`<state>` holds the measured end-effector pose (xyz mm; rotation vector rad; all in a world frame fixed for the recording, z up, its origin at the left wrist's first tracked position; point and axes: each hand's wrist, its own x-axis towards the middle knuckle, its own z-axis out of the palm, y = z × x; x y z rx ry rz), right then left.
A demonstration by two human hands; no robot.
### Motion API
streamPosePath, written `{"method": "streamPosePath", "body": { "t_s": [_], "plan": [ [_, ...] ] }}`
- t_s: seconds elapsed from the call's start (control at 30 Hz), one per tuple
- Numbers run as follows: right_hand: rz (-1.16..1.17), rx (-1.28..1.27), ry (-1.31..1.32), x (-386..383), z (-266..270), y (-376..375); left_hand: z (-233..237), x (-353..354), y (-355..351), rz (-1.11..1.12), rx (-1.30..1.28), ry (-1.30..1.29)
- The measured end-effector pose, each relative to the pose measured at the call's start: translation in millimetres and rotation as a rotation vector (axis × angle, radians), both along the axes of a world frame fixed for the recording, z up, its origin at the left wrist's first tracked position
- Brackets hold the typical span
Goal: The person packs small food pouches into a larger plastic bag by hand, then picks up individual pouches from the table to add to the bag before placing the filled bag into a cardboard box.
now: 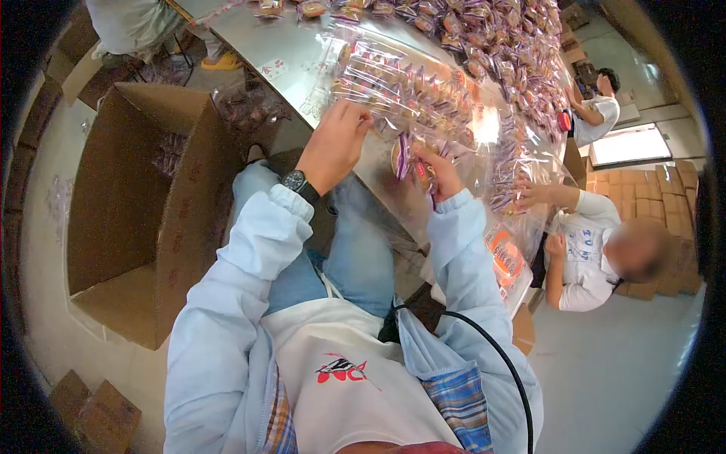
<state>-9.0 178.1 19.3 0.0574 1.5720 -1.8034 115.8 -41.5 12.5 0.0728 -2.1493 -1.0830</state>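
Observation:
My left hand (pixel 335 146), with a black watch at its wrist, is closed with thumb and fingertips together at the near edge of a large clear plastic bag (pixel 389 121). Rows of small wrapped snacks show through this bag, which lies flat on the table. My right hand (pixel 441 172) grips purple-and-clear snack packets (pixel 414 165) near the bag's lower edge. Whether that hand also holds some of the film is hidden.
Loose packets (pixel 484 34) are heaped across the far table (pixel 249 41). On the left stands an open cardboard box (pixel 162 219) with some packets inside. A co-worker (pixel 594 246) on the right reaches toward another filled bag (pixel 510 170). Stacked cartons (pixel 669 189) stand behind.

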Motion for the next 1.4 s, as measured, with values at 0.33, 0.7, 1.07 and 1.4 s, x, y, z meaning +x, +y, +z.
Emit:
{"method": "streamPosePath", "body": {
  "t_s": [0.33,0.7,1.07,1.4],
  "plan": [
    [0.144,0.362,0.82,-22,-23,14,1,-3,3,0.013,0.173,-0.083],
    [0.172,0.07,0.933,3,-37,-73,-5,15,14,0.075,0.317,0.046],
    [0.134,0.136,1.199,25,-33,-89,-46,29,43,0.358,0.498,-0.114],
    [0.05,0.404,1.263,38,-51,-74,-43,21,34,0.471,0.34,-0.075]
  ]
}}
